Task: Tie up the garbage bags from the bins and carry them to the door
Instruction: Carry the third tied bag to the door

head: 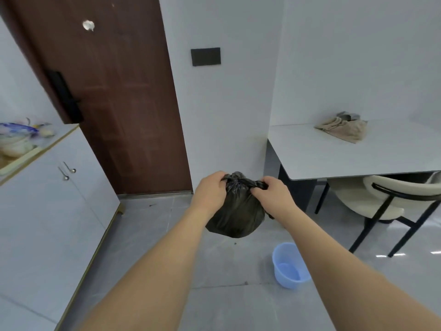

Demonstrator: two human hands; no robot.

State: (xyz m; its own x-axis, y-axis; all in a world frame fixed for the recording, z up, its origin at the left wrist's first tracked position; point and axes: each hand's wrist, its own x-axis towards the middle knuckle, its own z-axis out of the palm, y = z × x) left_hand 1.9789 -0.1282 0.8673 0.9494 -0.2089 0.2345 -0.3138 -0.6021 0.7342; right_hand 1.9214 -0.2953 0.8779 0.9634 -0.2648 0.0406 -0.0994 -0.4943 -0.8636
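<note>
Tying step, right in the middle of it: the left hand (210,187) and the right hand (272,189) each pinch a twisted ear of the small black plastic garbage bag (235,211), pulling outward across its gathered neck. The bag hangs in the air between both grips, clear of the grey tiled floor (155,235), its bulk sagging below the knuckles. The round pale-blue plastic bin (290,268) stands nearer and lower right (no liner visible in it). Next, likely: cinch the knot, then carry it to the brown wooden door (114,91), far left.
</note>
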